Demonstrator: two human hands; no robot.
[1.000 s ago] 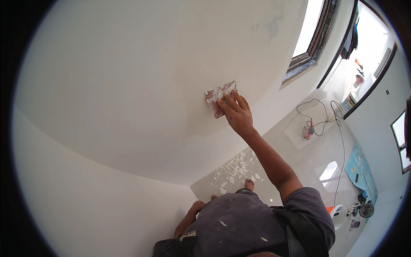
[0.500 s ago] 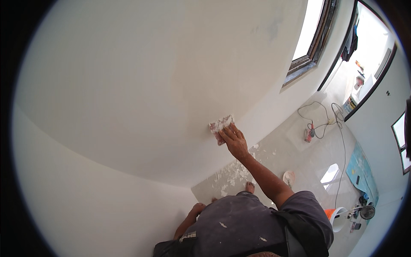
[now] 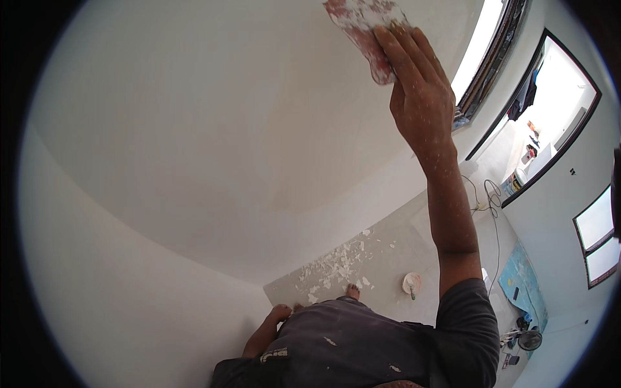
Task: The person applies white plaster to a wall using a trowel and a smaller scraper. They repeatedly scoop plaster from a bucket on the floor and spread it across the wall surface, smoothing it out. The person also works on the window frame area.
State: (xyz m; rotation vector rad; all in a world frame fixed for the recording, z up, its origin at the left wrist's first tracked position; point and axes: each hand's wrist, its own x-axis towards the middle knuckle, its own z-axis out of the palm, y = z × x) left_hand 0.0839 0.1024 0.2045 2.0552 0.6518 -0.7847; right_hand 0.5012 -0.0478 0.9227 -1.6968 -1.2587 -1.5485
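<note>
My right hand [image 3: 420, 77] is high on the white wall [image 3: 194, 129], fingers wrapped over a worn reddish sanding sheet [image 3: 362, 39] caked with white powder, pressed to the surface. A faint beige patch shows on the wall below it. My left hand [image 3: 280, 312] hangs low beside my body at the bottom, its fingers too hidden to read. Below the wall, white flakes [image 3: 330, 265] are scattered along the floor [image 3: 414, 239] by my bare foot [image 3: 353, 291].
A window [image 3: 477, 55] is at upper right, beside a dark-framed doorway [image 3: 556, 97] with a bucket [image 3: 514, 181]. On the right floor lie a cable [image 3: 495, 226], a small round bowl [image 3: 411, 284], a blue sheet [image 3: 521, 278] and assorted tools [image 3: 529, 339]. Another window [image 3: 592, 226] is far right.
My right hand with the sanding sheet moved down the wall, then swung well upward to near the top of the view. My left hand stayed low.
</note>
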